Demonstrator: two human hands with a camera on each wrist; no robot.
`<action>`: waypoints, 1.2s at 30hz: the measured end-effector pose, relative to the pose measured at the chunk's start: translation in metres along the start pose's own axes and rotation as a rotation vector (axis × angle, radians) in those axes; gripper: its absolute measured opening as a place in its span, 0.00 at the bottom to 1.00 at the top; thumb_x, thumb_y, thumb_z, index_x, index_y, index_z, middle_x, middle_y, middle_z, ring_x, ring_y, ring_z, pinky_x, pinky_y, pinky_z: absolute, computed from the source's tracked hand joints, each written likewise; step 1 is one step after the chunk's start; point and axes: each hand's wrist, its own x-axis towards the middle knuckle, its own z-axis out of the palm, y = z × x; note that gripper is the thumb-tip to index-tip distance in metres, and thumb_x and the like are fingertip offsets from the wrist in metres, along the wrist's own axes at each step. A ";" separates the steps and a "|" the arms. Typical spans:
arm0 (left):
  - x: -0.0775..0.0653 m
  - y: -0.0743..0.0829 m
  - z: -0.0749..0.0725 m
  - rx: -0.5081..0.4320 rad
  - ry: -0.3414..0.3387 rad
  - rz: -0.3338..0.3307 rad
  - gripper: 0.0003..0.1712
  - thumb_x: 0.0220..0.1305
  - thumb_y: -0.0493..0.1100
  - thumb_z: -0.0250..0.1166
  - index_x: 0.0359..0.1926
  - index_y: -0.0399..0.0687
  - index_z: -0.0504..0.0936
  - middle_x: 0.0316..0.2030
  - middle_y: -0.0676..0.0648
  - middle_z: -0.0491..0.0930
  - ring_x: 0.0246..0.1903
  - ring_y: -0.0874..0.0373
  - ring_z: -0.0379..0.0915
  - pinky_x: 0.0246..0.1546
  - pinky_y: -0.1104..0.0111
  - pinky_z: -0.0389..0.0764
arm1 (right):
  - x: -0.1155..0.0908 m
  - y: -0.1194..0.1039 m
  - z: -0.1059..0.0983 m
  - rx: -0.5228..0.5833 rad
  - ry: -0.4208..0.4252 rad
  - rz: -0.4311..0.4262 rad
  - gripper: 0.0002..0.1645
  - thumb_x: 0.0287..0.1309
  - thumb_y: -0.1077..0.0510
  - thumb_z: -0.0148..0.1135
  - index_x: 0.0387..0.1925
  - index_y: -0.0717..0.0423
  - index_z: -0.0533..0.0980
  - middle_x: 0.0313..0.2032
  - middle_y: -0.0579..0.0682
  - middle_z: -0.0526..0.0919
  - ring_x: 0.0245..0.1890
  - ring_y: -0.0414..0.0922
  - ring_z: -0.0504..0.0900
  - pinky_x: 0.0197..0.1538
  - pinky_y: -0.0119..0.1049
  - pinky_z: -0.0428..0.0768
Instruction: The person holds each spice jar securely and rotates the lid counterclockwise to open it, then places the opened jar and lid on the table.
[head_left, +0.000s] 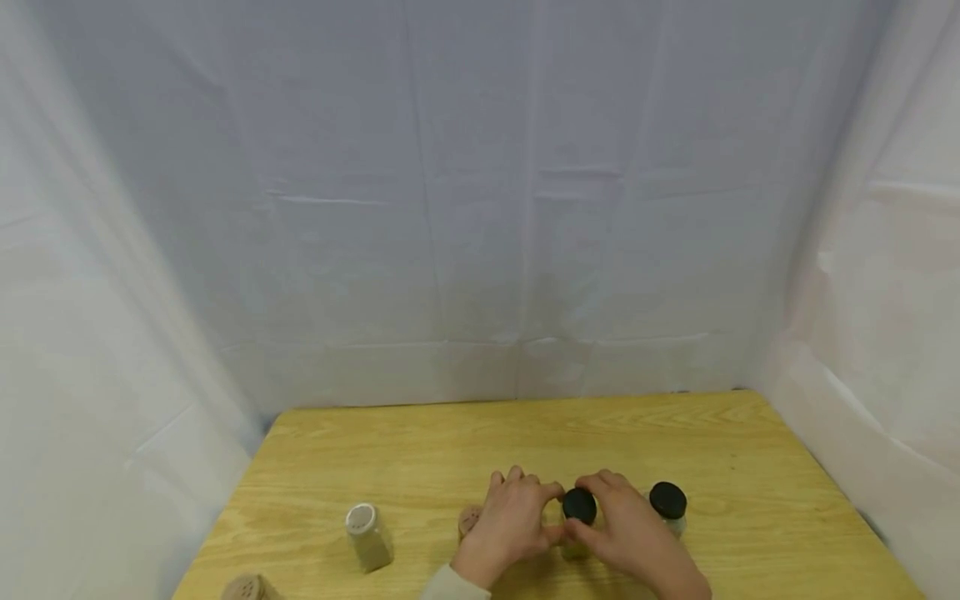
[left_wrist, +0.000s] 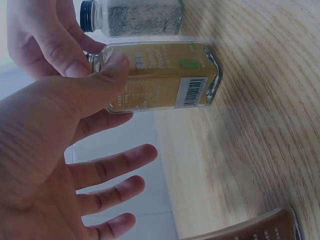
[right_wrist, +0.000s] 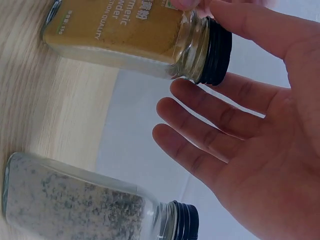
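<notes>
A glass jar of turmeric powder (left_wrist: 165,75) with a black cap (right_wrist: 218,52) stands upright on the table between both hands. My left hand (head_left: 513,521) pinches the jar's body near its shoulder between thumb and index finger; the other three fingers stretch out away from it. On the other side, my right hand (head_left: 633,529) grips the cap between thumb and index finger, and its remaining fingers are spread below. The jar's lower part is partly hidden in the head view. Just right of the right hand is a second black-capped jar (right_wrist: 75,200) with speckled grey-white contents.
Beside the left hand stands a jar with a brown perforated top (head_left: 469,518). Farther left are a white-topped shaker (head_left: 369,537) and another brown perforated top (head_left: 244,588) at the lower frame edge. White sheeting (head_left: 480,250) encloses the back and sides of the wooden table (head_left: 420,442).
</notes>
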 end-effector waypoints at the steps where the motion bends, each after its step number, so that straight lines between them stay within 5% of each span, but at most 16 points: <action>1: 0.000 0.000 0.000 -0.001 0.000 0.000 0.24 0.55 0.67 0.70 0.51 0.68 0.84 0.37 0.55 0.84 0.33 0.60 0.66 0.33 0.65 0.58 | 0.000 0.000 0.000 -0.004 0.003 -0.001 0.29 0.58 0.43 0.70 0.55 0.55 0.77 0.52 0.52 0.80 0.54 0.54 0.79 0.51 0.53 0.79; 12: 0.001 -0.001 0.000 -0.012 -0.021 -0.009 0.28 0.52 0.70 0.70 0.53 0.70 0.83 0.36 0.55 0.83 0.33 0.60 0.64 0.35 0.64 0.59 | -0.004 0.001 -0.008 0.036 0.002 0.077 0.31 0.53 0.43 0.74 0.54 0.54 0.78 0.51 0.51 0.79 0.50 0.53 0.81 0.48 0.51 0.80; 23: 0.000 -0.001 -0.001 -0.038 -0.025 -0.002 0.28 0.51 0.69 0.71 0.52 0.67 0.84 0.37 0.55 0.83 0.34 0.59 0.66 0.35 0.64 0.60 | -0.008 0.005 -0.011 0.055 -0.007 0.035 0.25 0.52 0.49 0.75 0.49 0.56 0.80 0.46 0.48 0.80 0.47 0.51 0.82 0.46 0.50 0.81; 36: 0.001 0.000 -0.003 -0.005 -0.014 0.006 0.24 0.55 0.67 0.70 0.52 0.70 0.83 0.34 0.54 0.83 0.31 0.60 0.64 0.33 0.66 0.57 | 0.002 0.000 -0.004 0.023 -0.042 -0.005 0.35 0.54 0.37 0.71 0.56 0.55 0.77 0.53 0.53 0.79 0.53 0.54 0.80 0.50 0.53 0.79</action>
